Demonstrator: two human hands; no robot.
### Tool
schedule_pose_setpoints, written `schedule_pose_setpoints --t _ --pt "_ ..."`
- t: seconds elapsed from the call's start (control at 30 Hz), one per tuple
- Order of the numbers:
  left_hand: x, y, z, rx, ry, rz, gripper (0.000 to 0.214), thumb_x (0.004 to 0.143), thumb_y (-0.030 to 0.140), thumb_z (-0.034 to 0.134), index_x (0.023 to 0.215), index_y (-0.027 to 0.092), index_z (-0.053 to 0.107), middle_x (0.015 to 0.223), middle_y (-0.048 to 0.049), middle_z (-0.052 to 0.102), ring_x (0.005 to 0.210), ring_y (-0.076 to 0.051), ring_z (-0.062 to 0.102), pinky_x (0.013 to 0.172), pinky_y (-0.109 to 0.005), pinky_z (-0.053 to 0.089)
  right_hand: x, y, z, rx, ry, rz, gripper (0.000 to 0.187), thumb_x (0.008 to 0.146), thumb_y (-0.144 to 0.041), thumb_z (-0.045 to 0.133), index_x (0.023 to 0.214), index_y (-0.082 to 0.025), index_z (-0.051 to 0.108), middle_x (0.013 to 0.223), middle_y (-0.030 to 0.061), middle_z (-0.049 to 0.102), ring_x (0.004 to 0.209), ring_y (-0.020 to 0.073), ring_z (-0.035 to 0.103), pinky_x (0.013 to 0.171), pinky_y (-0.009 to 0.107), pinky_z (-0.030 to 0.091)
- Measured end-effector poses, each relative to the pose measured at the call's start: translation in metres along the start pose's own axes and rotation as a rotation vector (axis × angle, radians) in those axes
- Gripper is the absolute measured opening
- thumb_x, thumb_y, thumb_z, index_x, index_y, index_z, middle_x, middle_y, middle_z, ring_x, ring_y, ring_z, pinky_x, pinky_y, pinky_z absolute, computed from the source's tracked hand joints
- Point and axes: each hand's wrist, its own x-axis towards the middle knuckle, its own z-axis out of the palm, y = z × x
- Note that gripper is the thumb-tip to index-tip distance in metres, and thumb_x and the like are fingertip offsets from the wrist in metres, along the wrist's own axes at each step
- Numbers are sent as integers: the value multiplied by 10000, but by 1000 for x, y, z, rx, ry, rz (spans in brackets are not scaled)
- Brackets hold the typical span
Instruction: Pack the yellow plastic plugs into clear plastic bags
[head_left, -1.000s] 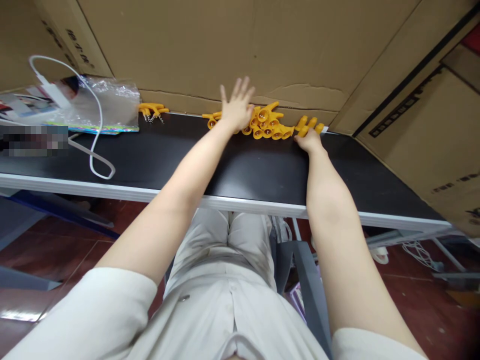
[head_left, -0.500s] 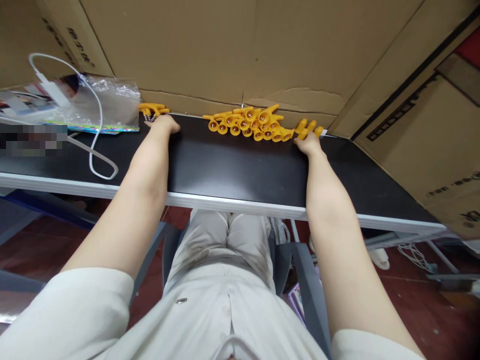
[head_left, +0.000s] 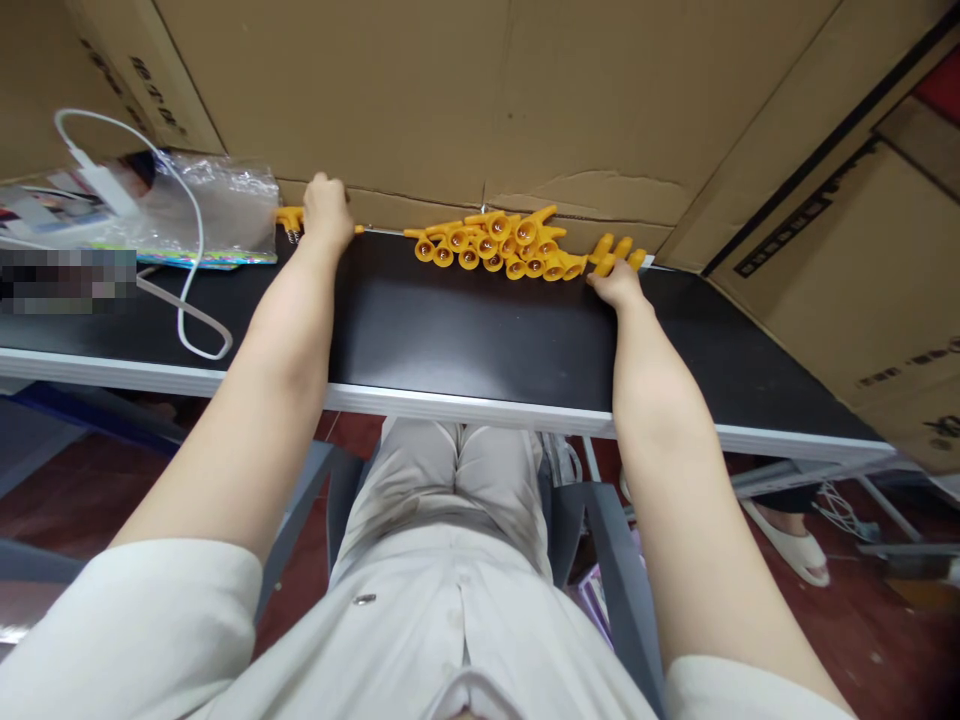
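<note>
My left hand (head_left: 330, 212) is closed at the back of the black table, fingers curled. A small yellow tip (head_left: 360, 229) pokes out on its right side, from a yellow piece mostly hidden in the grip. Just left of it lie yellow plastic pieces with metal springs (head_left: 289, 218). Mid-table, several yellow cone-mouthed pieces (head_left: 495, 245) are stacked against the cardboard, metal visible inside their openings. At the right end of that pile, my right hand (head_left: 619, 284) touches several yellow finger-shaped pieces (head_left: 622, 248). Its fingers are largely hidden, so its grip is unclear.
Cardboard sheets (head_left: 420, 90) wall off the back and right of the black table (head_left: 480, 340). On the left are a clear plastic bag (head_left: 225, 200), a white cable (head_left: 201, 225) and a white plug (head_left: 109, 188). A person's foot in a white slipper (head_left: 791, 545) shows below right.
My left hand has lifted slightly and curled shut, with a yellow tip now showing at its right. My right hand stays in place. A slippered foot has come further into view below.
</note>
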Motion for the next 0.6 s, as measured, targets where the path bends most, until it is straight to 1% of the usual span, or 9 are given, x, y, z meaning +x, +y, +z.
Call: schedule_pose_setpoints --t 0.07,0.1,0.2,0.3,0.4,0.5,0.57,0.6 --pt "1 8 -7 -55 48 -11 569 941 -102 449 1470 -14 639 1569 -257 596 1494 -348 583 1273 -409 429 -6 -7 -6 39 -45 119 590 1016 -292 700 1587 -216 570 1603 164 594 1500 363 585 1256 525 498" --pt "2 11 -10 -75 57 -22 593 934 -115 462 1497 -5 613 1574 -253 598 1498 -348 582 1273 -416 433 -10 -11 -9 55 -60 154 593 1020 -292 704 1591 -208 567 1616 160 586 1511 355 577 1272 507 484" --pt "7 20 -17 -140 64 -70 624 927 -141 504 1529 4 580 1549 -253 631 1494 -353 595 1260 -423 455 -19 -19 -16 77 -76 155 597 1044 -283 688 1612 -174 544 1660 166 548 1550 341 540 1299 474 448" --pt "11 25 -20 -207 71 -114 584 924 -145 557 1488 -5 621 1504 -252 665 1468 -358 623 1239 -418 481 -24 -22 -20 83 -92 166 640 1051 -272 689 1649 -148 498 1683 184 520 1574 327 513 1311 445 422" --pt "13 29 -26 -248 76 -152 553 909 -149 614 1445 -19 647 1514 -240 662 1471 -336 621 1252 -402 467 -25 -23 -21 101 -99 178 630 1062 -281 672 1644 -112 499 1662 202 541 1572 327 514 1308 423 405" --pt "14 35 -33 -302 16 -208 607 864 -123 759 1448 -55 610 1565 -267 626 1511 -334 582 1272 -407 453 -25 -22 -21 116 -102 180 612 1070 -289 657 1624 -73 511 1633 226 561 1550 327 531 1297 421 400" --pt "15 40 -37 -381 -61 -245 601 850 -121 802 1411 -109 589 1520 -308 650 1457 -342 636 1226 -425 509 -24 -22 -19 118 -100 183 596 1067 -286 660 1607 -69 529 1612 236 574 1522 331 550 1281 427 409" --pt "16 42 -38 -422 -99 -244 563 865 -132 782 1387 -147 571 1470 -338 670 1403 -354 679 1175 -437 554 -24 -21 -19 123 -98 181 585 1066 -281 660 1599 -76 538 1605 237 577 1510 332 556 1271 431 414"
